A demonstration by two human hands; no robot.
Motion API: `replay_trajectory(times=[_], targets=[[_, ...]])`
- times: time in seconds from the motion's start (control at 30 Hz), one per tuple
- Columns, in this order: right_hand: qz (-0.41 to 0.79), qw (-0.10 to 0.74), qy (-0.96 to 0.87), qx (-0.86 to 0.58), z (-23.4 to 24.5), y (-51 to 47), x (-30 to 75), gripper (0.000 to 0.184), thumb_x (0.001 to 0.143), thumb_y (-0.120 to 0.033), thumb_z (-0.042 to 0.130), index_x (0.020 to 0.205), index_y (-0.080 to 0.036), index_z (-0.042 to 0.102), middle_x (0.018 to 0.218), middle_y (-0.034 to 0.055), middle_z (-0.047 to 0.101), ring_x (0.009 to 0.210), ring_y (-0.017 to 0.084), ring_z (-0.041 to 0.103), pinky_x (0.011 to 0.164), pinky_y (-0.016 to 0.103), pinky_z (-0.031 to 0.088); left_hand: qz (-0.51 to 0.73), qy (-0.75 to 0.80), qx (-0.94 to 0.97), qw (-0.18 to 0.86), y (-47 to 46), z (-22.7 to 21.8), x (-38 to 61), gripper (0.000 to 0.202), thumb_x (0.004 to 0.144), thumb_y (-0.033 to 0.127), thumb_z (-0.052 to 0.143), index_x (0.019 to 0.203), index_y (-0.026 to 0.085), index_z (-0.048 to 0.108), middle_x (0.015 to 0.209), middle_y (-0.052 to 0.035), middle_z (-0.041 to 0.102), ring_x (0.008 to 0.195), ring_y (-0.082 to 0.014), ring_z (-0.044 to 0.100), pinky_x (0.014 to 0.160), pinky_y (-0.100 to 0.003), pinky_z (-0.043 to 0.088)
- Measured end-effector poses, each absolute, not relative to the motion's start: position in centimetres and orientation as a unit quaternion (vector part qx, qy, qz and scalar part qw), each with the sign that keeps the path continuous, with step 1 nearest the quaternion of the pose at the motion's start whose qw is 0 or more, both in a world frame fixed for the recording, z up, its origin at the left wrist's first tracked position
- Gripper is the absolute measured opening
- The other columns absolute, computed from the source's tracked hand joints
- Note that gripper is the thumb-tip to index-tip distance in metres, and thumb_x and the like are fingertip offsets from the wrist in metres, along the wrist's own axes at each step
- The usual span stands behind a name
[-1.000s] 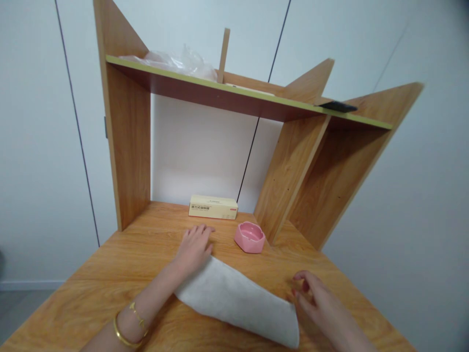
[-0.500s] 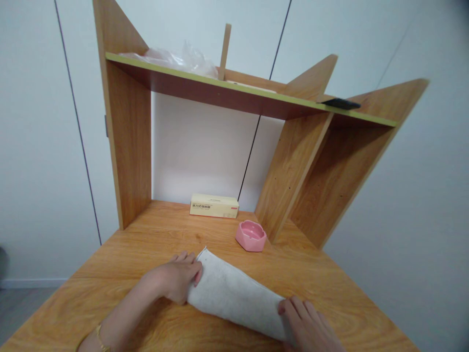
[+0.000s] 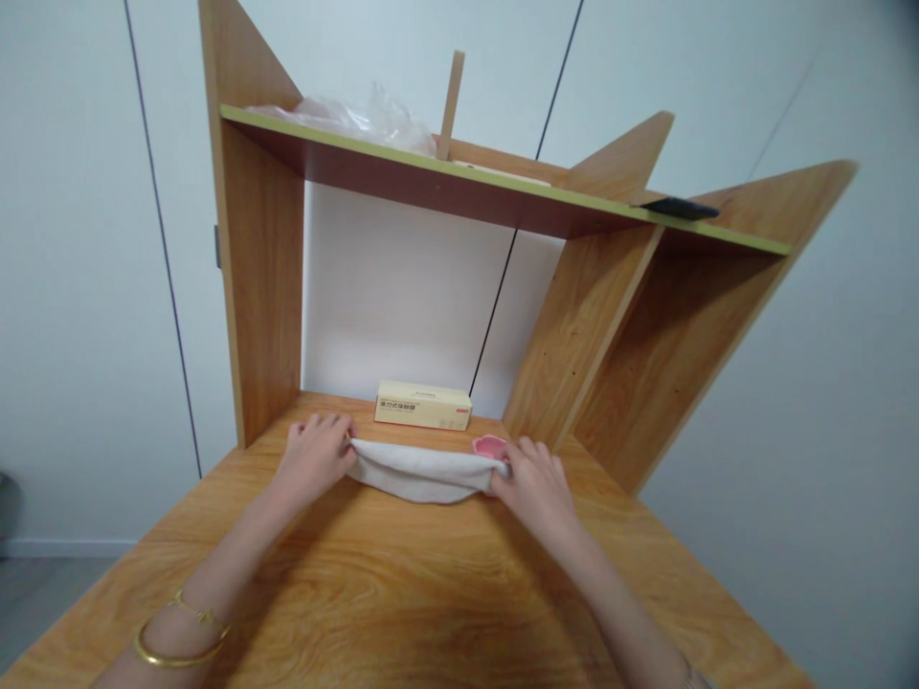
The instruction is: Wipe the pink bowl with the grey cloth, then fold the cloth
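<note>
A folded pale grey cloth stretches between my two hands near the back of the wooden desk, its middle sagging a little. My left hand is closed on its left end. Its right end is pinched in my right hand. Just behind that end is a pink faceted ashtray, partly covered by the cloth and my right hand. Beyond the cloth stands a long cream box with dark printed characters, close to the back wall.
A wooden shelf unit rises at the back of the desk, with upright panels on both sides. Its upper shelf holds a crumpled clear plastic bag and a flat dark object.
Both hands have moved away from me toward the back of the desk, carrying the cloth. It now hangs nearly level and hides part of the ashtray.
</note>
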State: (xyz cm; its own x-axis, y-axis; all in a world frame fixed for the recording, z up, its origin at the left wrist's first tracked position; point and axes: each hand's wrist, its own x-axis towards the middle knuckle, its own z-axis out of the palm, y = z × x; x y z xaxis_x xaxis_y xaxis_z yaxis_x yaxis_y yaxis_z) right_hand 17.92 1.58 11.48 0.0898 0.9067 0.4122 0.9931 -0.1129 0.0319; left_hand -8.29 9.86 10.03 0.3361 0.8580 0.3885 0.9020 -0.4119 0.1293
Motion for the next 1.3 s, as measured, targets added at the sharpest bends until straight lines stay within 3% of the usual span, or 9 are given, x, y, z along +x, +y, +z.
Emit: replay_trajectory(times=[0.17,0.37,0.47,0.63,0.87,0.93,1.1,1.3], targets=[[-0.187,0.143,-0.678,-0.696,10.9,5.9,16.4,0.017,0.079,-0.023,0.041,0.085,-0.019,0.057,0.092,0.0069,0.057,0.091,0.023,0.045,0.073,0.032,0.028,-0.248,-0.592,-0.759,0.112,10.5,9.6,-9.6,0.016,0.078,0.027,0.037,0.086,0.020,0.050,0.095,-0.0079,0.057,0.093,-0.0269,0.046,0.080,-0.038,0.028],[-0.216,0.181,-0.673,-0.684,8.3,7.3,14.6,0.019,0.075,-0.020,0.049,0.093,-0.018,0.054,0.093,0.0078,0.056,0.089,0.024,0.045,0.073,0.033,0.028,-0.262,-0.598,-0.752,0.092,11.5,7.9,-9.8,0.013,0.074,0.026,0.041,0.080,0.020,0.050,0.088,-0.0051,0.059,0.088,-0.0261,0.048,0.077,-0.038,0.029],[-0.213,0.193,-0.707,-0.646,6.6,6.5,13.0,0.016,0.074,-0.029,0.054,0.088,-0.020,0.053,0.087,0.0055,0.056,0.085,0.023,0.046,0.073,0.034,0.029,-0.278,-0.583,-0.759,0.078,11.7,7.3,-9.6,0.012,0.073,0.026,0.042,0.079,0.020,0.050,0.086,-0.0043,0.060,0.085,-0.0254,0.049,0.077,-0.038,0.029],[-0.216,0.144,-0.725,-0.638,4.1,5.4,11.3,0.035,0.066,-0.045,0.061,0.087,-0.018,0.052,0.089,0.0075,0.055,0.084,0.025,0.045,0.072,0.036,0.030,-0.316,-0.563,-0.759,0.086,11.4,6.9,-9.5,0.013,0.073,0.028,0.041,0.079,0.020,0.051,0.082,-0.0041,0.059,0.082,-0.0246,0.048,0.076,-0.038,0.029],[-0.238,0.101,-0.714,-0.651,3.8,5.8,13.0,0.010,0.073,-0.016,0.053,0.083,-0.019,0.054,0.086,0.0068,0.056,0.082,0.022,0.045,0.070,0.035,0.029,-0.383,-0.510,-0.762,0.114,11.3,6.5,-9.9,0.012,0.073,0.029,0.041,0.075,0.020,0.049,0.079,-0.0045,0.054,0.081,-0.0243,0.047,0.074,-0.037,0.029],[-0.228,0.101,-0.718,-0.649,3.9,5.7,13.4,0.009,0.074,-0.020,0.054,0.083,-0.019,0.055,0.086,0.0065,0.056,0.082,0.022,0.045,0.070,0.035,0.029,-0.401,-0.491,-0.765,0.110,11.1,6.5,-9.9,0.011,0.073,0.028,0.040,0.074,0.020,0.047,0.078,-0.0043,0.054,0.079,-0.0239,0.046,0.073,-0.037,0.029],[-0.214,0.117,-0.715,-0.655,3.4,5.8,13.5,0.031,0.070,-0.039,0.060,0.092,-0.018,0.055,0.087,0.0077,0.056,0.083,0.024,0.045,0.071,0.035,0.030,-0.442,-0.445,-0.771,0.110,10.6,6.8,-9.8,0.010,0.074,0.027,0.038,0.074,0.020,0.045,0.075,-0.0036,0.053,0.076,-0.0227,0.046,0.072,-0.037,0.029],[-0.233,0.141,-0.695,-0.665,2.9,6.6,13.7,0.016,0.074,-0.028,0.057,0.086,-0.018,0.055,0.081,0.0068,0.055,0.079,0.023,0.045,0.069,0.034,0.030,-0.486,-0.401,-0.766,0.128,10.7,6.3,-10.1,0.008,0.076,0.025,0.037,0.076,0.020,0.044,0.075,-0.0040,0.053,0.074,-0.0218,0.047,0.069,-0.037,0.029]])
